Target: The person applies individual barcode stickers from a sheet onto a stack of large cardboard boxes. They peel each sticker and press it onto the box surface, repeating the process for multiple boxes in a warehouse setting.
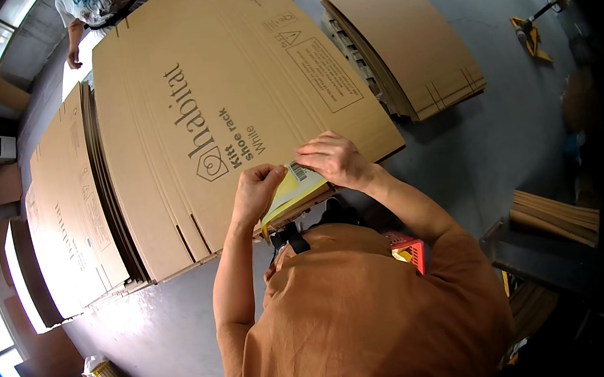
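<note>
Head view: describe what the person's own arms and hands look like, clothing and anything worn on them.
Both hands are bare: the left hand and the right hand show no gloves, rings or watch. The forearms are uncovered too. The person wears a loose rust-brown shirt with short sleeves ending near the elbows. A black strap with a buckle hangs at the chest.
</note>
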`<state>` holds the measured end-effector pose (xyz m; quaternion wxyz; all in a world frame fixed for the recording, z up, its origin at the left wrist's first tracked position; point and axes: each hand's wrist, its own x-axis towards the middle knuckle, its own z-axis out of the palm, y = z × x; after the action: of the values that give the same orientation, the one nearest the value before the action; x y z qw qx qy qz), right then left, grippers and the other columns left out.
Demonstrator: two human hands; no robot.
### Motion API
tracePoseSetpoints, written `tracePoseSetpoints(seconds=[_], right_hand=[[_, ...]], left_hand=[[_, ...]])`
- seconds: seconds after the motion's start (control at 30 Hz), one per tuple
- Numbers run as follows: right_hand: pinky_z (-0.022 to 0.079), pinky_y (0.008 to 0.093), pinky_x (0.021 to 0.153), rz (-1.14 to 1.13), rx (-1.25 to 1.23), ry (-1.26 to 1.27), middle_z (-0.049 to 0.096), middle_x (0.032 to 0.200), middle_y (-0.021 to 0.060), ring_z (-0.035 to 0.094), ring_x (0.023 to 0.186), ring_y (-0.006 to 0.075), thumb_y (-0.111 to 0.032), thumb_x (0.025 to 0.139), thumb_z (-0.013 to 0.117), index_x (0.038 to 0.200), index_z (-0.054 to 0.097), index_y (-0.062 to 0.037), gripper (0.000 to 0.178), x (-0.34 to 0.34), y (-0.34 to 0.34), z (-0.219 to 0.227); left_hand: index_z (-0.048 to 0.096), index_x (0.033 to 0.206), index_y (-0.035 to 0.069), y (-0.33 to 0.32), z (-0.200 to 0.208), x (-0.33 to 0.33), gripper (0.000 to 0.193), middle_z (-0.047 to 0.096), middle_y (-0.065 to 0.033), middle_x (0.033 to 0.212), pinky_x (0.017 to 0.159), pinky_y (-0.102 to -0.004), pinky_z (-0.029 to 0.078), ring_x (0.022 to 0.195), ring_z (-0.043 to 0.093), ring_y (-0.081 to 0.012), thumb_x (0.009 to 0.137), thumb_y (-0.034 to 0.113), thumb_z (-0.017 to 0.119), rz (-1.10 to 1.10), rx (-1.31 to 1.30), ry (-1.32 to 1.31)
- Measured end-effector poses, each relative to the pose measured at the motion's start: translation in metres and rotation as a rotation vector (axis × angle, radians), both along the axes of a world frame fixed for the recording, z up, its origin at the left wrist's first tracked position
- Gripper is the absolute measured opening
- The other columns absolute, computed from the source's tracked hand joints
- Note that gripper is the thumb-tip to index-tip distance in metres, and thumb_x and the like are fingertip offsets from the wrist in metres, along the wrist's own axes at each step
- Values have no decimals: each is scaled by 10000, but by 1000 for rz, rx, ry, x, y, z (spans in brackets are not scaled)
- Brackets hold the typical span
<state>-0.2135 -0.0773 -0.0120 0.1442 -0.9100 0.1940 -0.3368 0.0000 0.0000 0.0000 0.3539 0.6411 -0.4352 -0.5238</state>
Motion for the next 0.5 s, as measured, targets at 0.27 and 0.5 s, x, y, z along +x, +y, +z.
tracePoseSetpoints(seconds=[0.27,0.5], right_hand=[[509,323,778,-135,818,-254,649,1073,100,622,946,212,-149,920,588,944,623,-7,148,-3,-31,27],[427,377,947,-354,627,71,588,1163,111,547,1089,258,-193,880,610,868,676,-36,170,22,-149,-57]], left_hand=[[681,858,30,-18,-21,-13,244,656,-96,733,634,-378,485,648,614,-269,888,264,623,-132,-179,-569],[656,892,71,-62,-47,-28,161,596,-83,1150,898,-403,423,1064,553,-283,865,228,636,-446,-606,-731]])
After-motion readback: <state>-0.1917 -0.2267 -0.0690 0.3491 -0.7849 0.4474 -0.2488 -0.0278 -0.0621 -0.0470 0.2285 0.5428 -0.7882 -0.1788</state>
